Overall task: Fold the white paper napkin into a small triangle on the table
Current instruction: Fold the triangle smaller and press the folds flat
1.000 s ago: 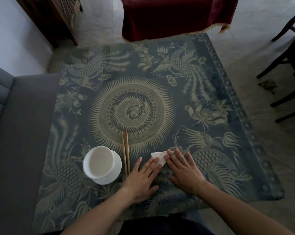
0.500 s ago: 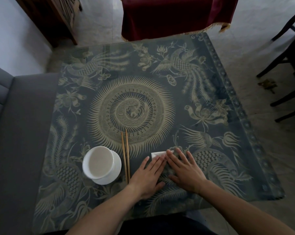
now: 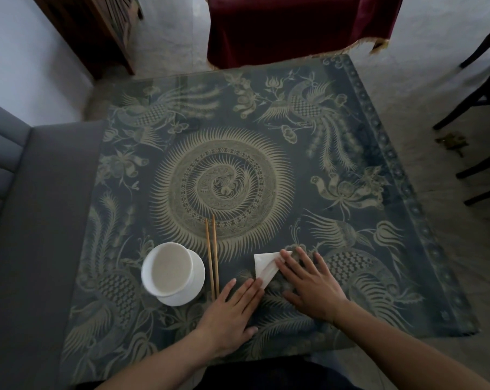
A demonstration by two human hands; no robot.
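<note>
white paper napkin (image 3: 263, 266), folded to a small pointed shape, lies low and right of centre in the frame on the table (image 3: 407, 209), which carries a dark blue cloth patterned with pale birds and a spiral sun. we see our right hand (image 3: 311, 285) flat on the cloth, fingers spread and straight, the fingertips resting on the napkin's right edge and covering part of it. our left hand (image 3: 232, 311) sits lower and to the left, palm down with fingers extended and held close together; its fingertips reach the napkin's lower tip, touching it or nearly so. neither hand grips anything, both simply press flat. just left of the left hand's fingers a pair of wooden chopsticks (image 3: 212, 257) lies side by side, running up toward the middle of the frame. further left stands a white bowl (image 3: 172, 268) on a white saucer (image 3: 191, 288). a grey sofa (image 3: 27, 220) fills the left edge, and a dark red cloth (image 3: 294, 26) hangs at the top.
</note>
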